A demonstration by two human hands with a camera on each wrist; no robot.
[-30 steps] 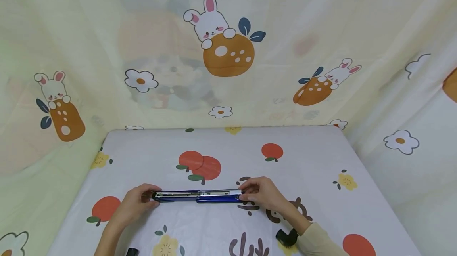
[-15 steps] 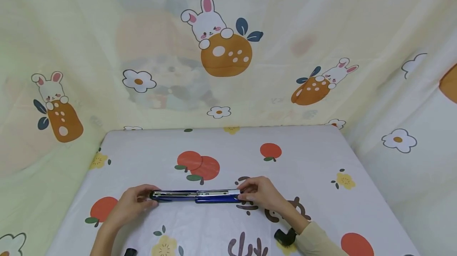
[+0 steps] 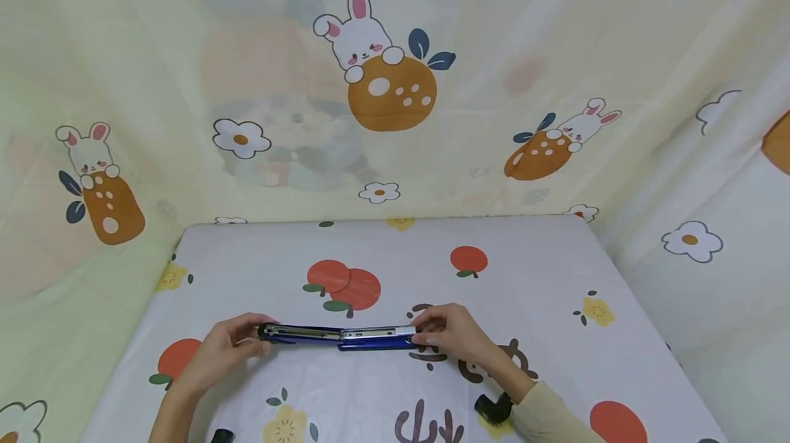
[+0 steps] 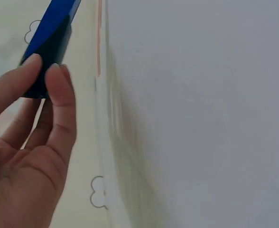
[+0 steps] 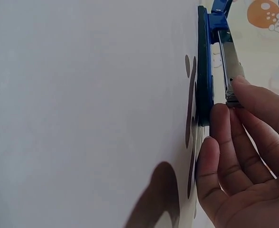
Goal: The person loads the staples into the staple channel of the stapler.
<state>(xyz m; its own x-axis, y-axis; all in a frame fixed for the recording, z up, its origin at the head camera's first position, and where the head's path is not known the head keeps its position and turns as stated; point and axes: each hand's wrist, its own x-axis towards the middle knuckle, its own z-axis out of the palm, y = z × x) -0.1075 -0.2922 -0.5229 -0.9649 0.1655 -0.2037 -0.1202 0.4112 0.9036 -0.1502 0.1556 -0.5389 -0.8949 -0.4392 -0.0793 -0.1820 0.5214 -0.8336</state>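
Note:
A blue stapler lies spread out in a long line across the middle of the table, its metal staple channel facing up in the head view. My left hand pinches the dark tip of its cover half; in the left wrist view the thumb and fingers close on that blue end. At the other end, my right hand holds the silver magazine. The right wrist view shows the thumb on the magazine's tip and a fingertip beside the blue base, which stands close to the tabletop.
A white cloth with printed fruit and flowers covers the table. Behind it and at both sides hang pale curtains with rabbit prints. Black pieces show beside the right wrist and near the left forearm.
My left hand has risen slightly, lifting the cover end of the stapler so that it now slopes down toward the hinge. My right hand keeps its hold in about the same place.

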